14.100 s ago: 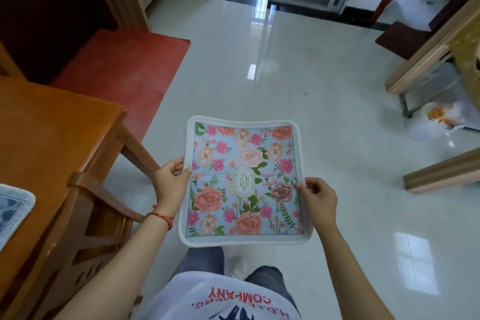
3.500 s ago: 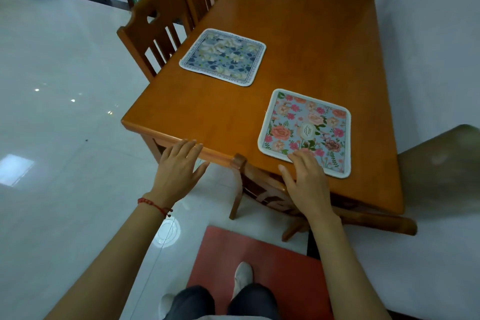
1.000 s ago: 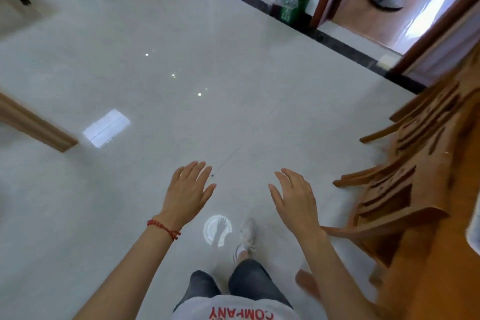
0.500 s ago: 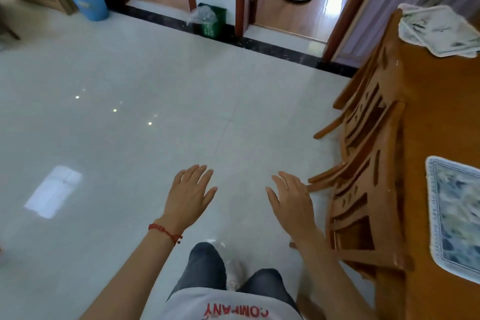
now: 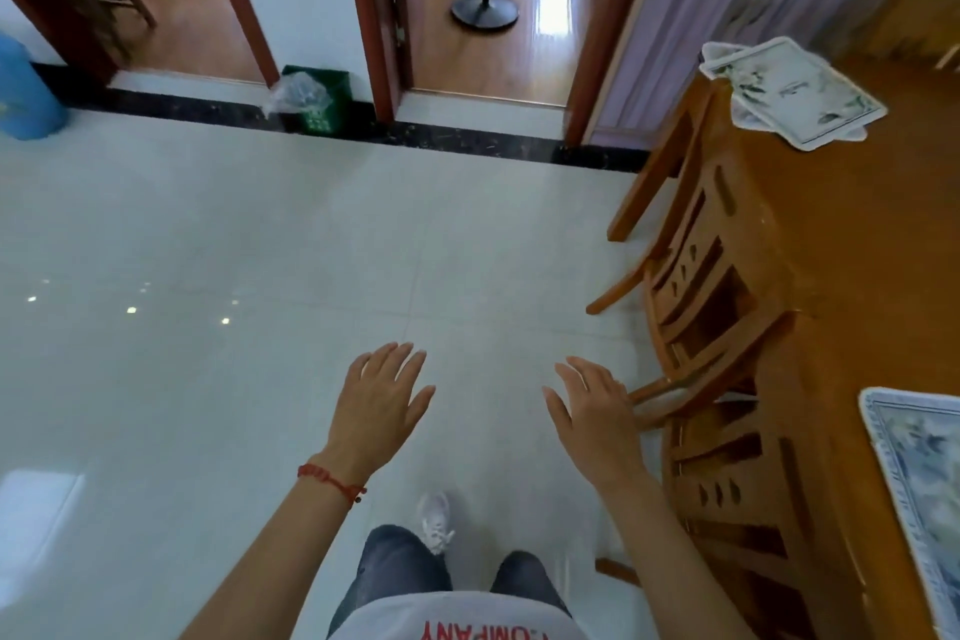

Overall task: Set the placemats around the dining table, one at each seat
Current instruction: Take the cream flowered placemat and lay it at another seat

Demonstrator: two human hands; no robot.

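My left hand (image 5: 376, 403) and my right hand (image 5: 592, 413) hover open and empty over the white tiled floor, fingers spread. The wooden dining table (image 5: 852, 250) runs along the right side. A small stack of pale placemats (image 5: 789, 91) lies on its far corner, overhanging the edge. A blue-grey floral placemat (image 5: 919, 473) lies flat on the table at the lower right, partly cut off by the frame. Two wooden chairs (image 5: 711, 307) are tucked against the table's left side, just right of my right hand.
A green bin with a plastic bag (image 5: 311, 101) stands by the wall between two doorways. A blue bucket (image 5: 23, 94) sits at the far left. A black floor stand (image 5: 484, 8) is beyond the right doorway. My foot in a white shoe (image 5: 436, 520) is on the floor.
The view has swung right and advanced along the table's side; the stack of placemats and the doorways are now closer. Both hands stay open and empty in front of me.
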